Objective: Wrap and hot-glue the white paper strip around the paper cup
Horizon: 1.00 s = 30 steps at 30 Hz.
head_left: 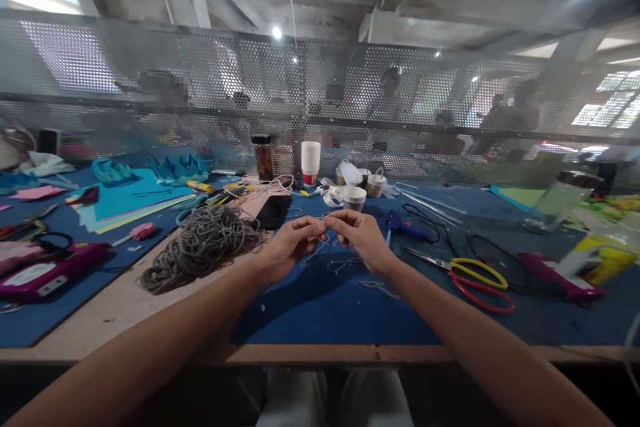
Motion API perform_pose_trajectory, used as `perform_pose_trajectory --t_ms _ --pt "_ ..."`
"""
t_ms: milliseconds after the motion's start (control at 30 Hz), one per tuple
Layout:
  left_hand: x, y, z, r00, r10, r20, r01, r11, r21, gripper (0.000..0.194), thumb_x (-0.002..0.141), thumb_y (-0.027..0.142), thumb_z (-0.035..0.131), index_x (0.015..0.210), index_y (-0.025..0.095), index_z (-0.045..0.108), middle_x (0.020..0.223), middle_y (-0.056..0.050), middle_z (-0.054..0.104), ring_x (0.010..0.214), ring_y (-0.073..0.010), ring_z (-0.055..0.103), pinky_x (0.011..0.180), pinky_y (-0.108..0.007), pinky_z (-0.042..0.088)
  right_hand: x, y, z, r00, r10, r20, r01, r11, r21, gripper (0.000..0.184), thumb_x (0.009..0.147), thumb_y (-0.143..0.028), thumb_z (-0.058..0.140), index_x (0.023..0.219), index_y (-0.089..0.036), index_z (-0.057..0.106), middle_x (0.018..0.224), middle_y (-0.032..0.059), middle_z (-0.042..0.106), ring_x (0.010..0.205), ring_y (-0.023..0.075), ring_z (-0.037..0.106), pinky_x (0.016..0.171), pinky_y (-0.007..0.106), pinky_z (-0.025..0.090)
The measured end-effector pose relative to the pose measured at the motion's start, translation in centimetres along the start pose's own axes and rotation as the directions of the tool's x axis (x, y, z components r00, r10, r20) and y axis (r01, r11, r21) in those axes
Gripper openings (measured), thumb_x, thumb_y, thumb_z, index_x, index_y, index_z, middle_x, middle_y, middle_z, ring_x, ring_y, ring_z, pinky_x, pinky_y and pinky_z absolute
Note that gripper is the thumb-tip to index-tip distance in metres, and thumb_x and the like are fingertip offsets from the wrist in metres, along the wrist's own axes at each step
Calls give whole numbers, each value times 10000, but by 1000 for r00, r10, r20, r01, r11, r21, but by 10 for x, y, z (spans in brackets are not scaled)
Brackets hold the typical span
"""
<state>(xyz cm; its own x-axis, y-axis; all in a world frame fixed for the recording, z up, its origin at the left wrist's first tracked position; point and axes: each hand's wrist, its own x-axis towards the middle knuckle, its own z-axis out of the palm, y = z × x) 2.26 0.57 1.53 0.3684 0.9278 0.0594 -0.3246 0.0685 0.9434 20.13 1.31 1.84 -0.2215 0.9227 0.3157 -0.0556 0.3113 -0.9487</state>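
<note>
My left hand [290,245] and my right hand [361,235] meet above the blue mat [340,300], fingertips pinched together on a short piece of grey cord [325,219]. More thin cord hangs down from the pinch onto the mat. A big tangled heap of the same grey cord [203,245] lies just left of my left hand on the wooden table. A black phone [274,211] rests behind my left hand.
Scissors with yellow and red handles [475,277] and a blue glue gun [405,225] lie to the right. A stack of paper cups [311,161], a dark jar [263,156] and small cups stand at the back. Blue paper sheets [135,197] lie left. A perforated metal screen [320,93] closes the far side.
</note>
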Motion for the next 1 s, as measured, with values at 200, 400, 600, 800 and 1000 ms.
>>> perform_pose_trajectory --t_ms 200,400,600,800,1000 --pt "-1 -1 1 996 39 -77 -36 999 41 166 723 263 820 760 144 710 708 6 649 551 -52 478 528 -176 360 -1 -1 3 999 -18 -28 17 1000 -23 258 780 -423 751 882 -186 745 593 -23 596 541 104 505 526 239 425" --pt "0 -2 3 998 8 -54 -9 1000 -18 174 708 251 825 786 140 716 711 5 644 573 -63 511 542 -182 387 0 0 1 999 -26 -34 24 998 -54 243 787 -412 739 885 -190 738 596 -24 595 541 112 514 522 245 426" --pt "0 4 4 989 -137 50 142 983 -116 221 838 346 686 820 126 689 704 -6 614 500 -56 466 452 -180 346 0 2 -1 998 -55 22 56 998 -15 218 819 -387 720 919 -194 727 698 -6 656 553 96 516 523 230 420" --pt "-2 6 4 980 -177 89 189 970 -154 178 859 280 671 844 103 678 718 0 586 487 -27 429 433 -146 323 0 -1 -1 997 -50 55 49 998 26 211 820 -389 713 918 -205 745 744 2 667 583 99 517 538 232 423" --pt "-2 5 2 986 -152 75 162 975 -154 149 829 251 713 823 108 671 717 8 575 486 -19 411 431 -137 316 0 0 -2 996 -65 53 64 998 24 195 816 -396 724 903 -224 750 727 -3 655 584 103 521 535 234 430"
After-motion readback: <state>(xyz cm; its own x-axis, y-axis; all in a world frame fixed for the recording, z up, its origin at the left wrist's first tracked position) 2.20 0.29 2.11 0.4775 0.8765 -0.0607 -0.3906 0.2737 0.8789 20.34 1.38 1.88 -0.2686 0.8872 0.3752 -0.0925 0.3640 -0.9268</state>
